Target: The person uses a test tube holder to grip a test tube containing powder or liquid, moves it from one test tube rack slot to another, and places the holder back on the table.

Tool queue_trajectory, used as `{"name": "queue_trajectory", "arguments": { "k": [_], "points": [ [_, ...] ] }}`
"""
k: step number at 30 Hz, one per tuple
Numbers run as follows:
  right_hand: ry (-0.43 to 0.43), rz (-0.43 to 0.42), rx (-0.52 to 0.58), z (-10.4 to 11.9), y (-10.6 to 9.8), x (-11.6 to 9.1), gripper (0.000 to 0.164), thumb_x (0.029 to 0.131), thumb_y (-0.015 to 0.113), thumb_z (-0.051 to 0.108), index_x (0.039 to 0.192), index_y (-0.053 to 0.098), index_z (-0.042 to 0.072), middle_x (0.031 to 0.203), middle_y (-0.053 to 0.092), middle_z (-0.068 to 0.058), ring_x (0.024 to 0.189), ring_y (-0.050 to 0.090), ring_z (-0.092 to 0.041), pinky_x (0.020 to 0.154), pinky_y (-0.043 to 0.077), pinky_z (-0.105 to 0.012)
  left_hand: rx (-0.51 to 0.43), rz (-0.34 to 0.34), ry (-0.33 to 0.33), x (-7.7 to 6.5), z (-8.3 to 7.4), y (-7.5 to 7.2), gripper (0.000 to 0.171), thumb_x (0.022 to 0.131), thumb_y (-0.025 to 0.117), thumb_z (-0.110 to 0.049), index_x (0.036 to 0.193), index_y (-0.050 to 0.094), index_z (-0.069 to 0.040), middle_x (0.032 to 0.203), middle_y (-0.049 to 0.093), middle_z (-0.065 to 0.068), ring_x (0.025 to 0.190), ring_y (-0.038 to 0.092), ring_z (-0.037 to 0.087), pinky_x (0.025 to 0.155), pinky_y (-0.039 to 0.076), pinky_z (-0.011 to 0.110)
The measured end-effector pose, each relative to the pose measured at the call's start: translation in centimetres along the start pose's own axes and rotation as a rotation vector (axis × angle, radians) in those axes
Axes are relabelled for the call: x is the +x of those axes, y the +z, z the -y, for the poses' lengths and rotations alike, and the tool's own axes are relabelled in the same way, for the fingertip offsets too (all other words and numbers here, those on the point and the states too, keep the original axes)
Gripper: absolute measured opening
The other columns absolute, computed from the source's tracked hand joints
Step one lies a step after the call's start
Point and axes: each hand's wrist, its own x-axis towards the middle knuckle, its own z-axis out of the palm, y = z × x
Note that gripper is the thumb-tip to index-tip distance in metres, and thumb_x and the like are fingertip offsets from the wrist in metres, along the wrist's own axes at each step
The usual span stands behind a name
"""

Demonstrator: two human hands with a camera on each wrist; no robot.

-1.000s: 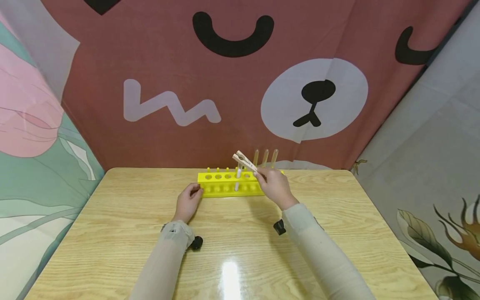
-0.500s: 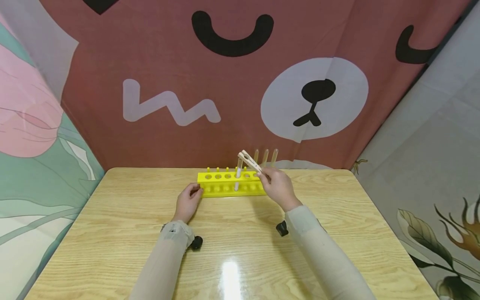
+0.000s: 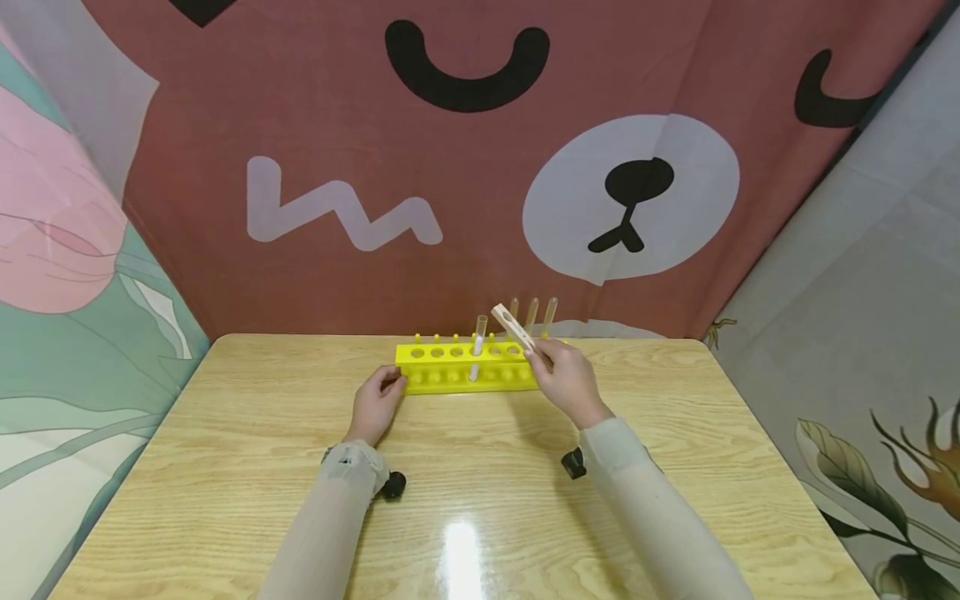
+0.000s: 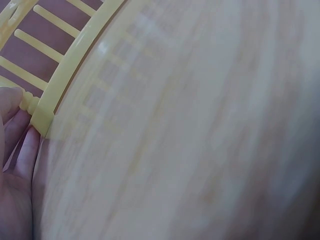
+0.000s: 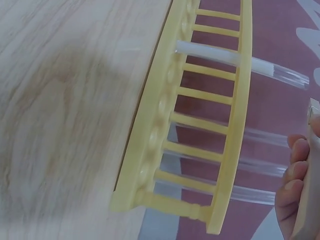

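A yellow test tube rack [image 3: 431,388] stands near the table's back edge. My left hand [image 3: 375,404] holds its left end; in the left wrist view, thumb and fingers [image 4: 26,150] close around the end post. One test tube [image 3: 477,345] with white contents stands upright in a middle hole. My right hand [image 3: 568,383] grips a wooden test tube holder [image 3: 513,327], raised above the rack's right part. The holder's tip is up and to the right of the white-filled tube, apart from it. In the right wrist view, fingers [image 5: 289,192] curl around the holder.
Three clear tubes [image 3: 532,317] stand upside down on pegs at the rack's back right. The rack's right end is hidden behind my right hand. A patterned cloth [image 3: 337,283] hangs right behind the wooden table [image 3: 262,433].
The wooden holder has come off the top of the white-filled tube and moved right with my right hand. The tube stays in its hole. My left hand has not moved.
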Motion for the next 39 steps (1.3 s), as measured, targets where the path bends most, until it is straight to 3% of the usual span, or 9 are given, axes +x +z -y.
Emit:
{"name": "queue_trajectory", "arguments": {
  "k": [9, 16, 26, 39],
  "points": [
    [0.072, 0.016, 0.006, -1.1, -0.3, -0.7, 0.021, 0.103, 0.061, 0.021, 0.102, 0.071, 0.002, 0.071, 0.054, -0.004, 0.056, 0.042, -0.018, 0.051, 0.039, -0.033, -0.011, -0.001, -0.012, 0.0, 0.0, 0.0, 0.026, 0.104, 0.060, -0.016, 0.125, 0.064, -0.002, 0.133, 0.061, 0.018, 0.125, 0.058, 0.030, 0.105, 0.051, 0.043],
    [0.088, 0.001, 0.002, -2.2, -0.2, -1.4, 0.025, 0.103, 0.061, 0.022, 0.111, 0.071, 0.000, 0.072, 0.055, -0.003, 0.058, 0.043, -0.017, 0.051, 0.039, -0.033, -0.006, 0.001, -0.011, 0.1, 0.1, 0.0, 0.027, 0.104, 0.060, -0.017, 0.125, 0.064, -0.001, 0.133, 0.061, 0.018, 0.125, 0.058, 0.030, 0.105, 0.051, 0.043],
    [0.101, -0.033, -0.024, -3.7, -0.5, -2.4, 0.019, 0.102, 0.062, 0.020, 0.098, 0.069, 0.003, 0.068, 0.051, -0.003, 0.054, 0.040, -0.017, 0.049, 0.035, -0.032, -0.006, 0.005, -0.003, 0.0, 0.1, -0.1, 0.027, 0.104, 0.060, -0.017, 0.125, 0.063, -0.002, 0.133, 0.060, 0.018, 0.125, 0.058, 0.030, 0.106, 0.050, 0.044],
    [0.142, -0.052, -0.043, -5.3, -1.2, -3.0, 0.023, 0.101, 0.062, 0.020, 0.108, 0.071, 0.000, 0.068, 0.052, -0.004, 0.054, 0.041, -0.018, 0.048, 0.035, -0.031, -0.013, 0.000, -0.012, -0.1, 0.0, -0.1, 0.026, 0.104, 0.060, -0.017, 0.125, 0.064, -0.002, 0.133, 0.061, 0.017, 0.125, 0.058, 0.030, 0.106, 0.050, 0.043]
  ]
}}
